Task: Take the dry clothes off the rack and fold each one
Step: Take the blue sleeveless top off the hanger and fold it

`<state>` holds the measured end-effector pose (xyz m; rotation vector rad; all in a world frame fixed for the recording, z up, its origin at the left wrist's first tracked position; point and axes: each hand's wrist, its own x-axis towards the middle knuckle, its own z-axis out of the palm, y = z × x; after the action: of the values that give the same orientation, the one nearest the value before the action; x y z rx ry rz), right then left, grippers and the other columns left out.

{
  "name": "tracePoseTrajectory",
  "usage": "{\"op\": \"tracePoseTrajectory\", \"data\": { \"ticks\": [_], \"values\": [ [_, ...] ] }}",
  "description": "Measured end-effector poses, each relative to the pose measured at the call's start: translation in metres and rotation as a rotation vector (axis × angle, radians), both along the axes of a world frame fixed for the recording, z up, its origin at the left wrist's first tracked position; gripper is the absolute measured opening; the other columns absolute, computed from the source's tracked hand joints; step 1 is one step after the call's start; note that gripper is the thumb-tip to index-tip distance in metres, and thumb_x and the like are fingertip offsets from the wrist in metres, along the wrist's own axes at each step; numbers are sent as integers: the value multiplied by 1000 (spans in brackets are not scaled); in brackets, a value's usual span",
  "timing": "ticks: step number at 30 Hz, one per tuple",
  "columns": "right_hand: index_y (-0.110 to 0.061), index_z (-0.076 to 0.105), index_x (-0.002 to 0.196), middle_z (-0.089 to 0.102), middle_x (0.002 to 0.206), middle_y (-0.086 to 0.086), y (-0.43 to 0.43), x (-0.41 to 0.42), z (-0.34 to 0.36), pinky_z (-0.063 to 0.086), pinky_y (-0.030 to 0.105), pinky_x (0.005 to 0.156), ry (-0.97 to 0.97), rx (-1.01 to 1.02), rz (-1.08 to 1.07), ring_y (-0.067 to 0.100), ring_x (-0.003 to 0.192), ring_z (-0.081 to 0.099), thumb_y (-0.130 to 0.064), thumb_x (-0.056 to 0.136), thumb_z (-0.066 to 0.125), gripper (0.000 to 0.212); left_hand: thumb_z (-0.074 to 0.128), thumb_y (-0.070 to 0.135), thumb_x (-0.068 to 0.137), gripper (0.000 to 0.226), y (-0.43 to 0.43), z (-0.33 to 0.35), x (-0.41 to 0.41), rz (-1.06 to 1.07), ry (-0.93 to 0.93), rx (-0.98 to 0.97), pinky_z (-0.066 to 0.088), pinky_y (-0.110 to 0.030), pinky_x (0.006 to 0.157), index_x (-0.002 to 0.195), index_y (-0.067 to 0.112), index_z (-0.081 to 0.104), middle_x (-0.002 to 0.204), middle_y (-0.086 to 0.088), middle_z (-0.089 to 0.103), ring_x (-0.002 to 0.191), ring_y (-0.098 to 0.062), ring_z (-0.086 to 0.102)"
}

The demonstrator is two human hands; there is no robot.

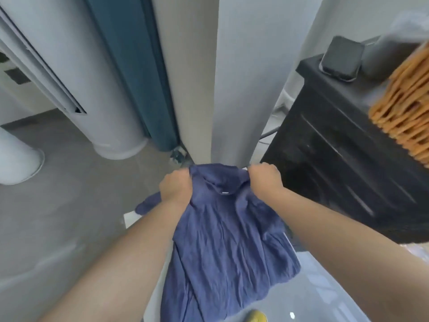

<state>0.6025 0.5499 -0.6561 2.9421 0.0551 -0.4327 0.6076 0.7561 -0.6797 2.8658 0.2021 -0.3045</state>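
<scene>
The shirt point(229, 240) hung out in front of the person, collar up, body trailing down over a white surface point(131, 218) whose edge peeked out beside it. It was blue, thin and deeply creased, and it looked light and limp, the kind of cloth that would sag wherever it was not held and slip little in bare fingers. The left hand point(175, 188) was bunched into a fist on the collar side left of the shirt's small label, and the right hand point(264, 176) was clenched the same way on the shoulder right of it, both gripping fabric, no fingers spread. A sleeve drooped loose off the left of the shirt. Holding at the two shoulders seemed the sound place, since that would let the body fall straight for a fold. Just right of the shirt stood a black cabinet point(343, 163), its corner close to the right wrist, so a swing that way looked tight. Beyond the shirt rose a pale wall corner, near. Left of the shirt the grey floor point(69, 205) lay open, the roomier side.
</scene>
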Motion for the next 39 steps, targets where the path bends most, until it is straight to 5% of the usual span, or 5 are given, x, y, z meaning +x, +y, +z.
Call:
{"op": "tracePoseTrajectory", "data": {
  "ticks": [7,13,19,32,39],
  "values": [
    [-5,39,139,45,132,18,19,-3,-101,32,42,103,-408,155,-136,36,121,42,0,82,52,59,64,-3,68,61,-3,-100,-5,-289,-413,-37,46,-42,86,127,10,53,122,-13,55,110,-33,53],
    [-12,11,151,3,159,12,43,-76,-160,4,44,118,-26,151,-85,28,146,0,-24,100,34,57,27,34,101,52,-7,-160,-58,-445,-72,110,14,-45,115,150,21,17,157,-5,14,144,-25,10],
    [-19,-6,152,-12,159,9,49,-140,-181,2,47,118,100,180,-165,28,146,-10,-45,101,20,63,18,44,101,57,-6,-180,-123,-401,-2,132,-1,-50,116,151,27,-4,159,-4,-14,146,-25,-13],
    [-28,-7,151,-15,159,4,84,-181,-198,3,62,112,-39,252,-357,24,146,-15,-50,97,13,62,29,32,100,52,5,-192,-163,-253,-211,-41,4,-40,118,150,20,21,159,-4,8,147,-19,4],
    [-26,-3,152,-10,160,6,86,-181,-206,3,60,114,-139,250,-353,26,146,-11,-49,96,14,63,61,7,76,39,35,-190,-137,-214,-566,-190,48,-43,84,115,7,62,121,-13,59,108,-33,58]
  ]
}}
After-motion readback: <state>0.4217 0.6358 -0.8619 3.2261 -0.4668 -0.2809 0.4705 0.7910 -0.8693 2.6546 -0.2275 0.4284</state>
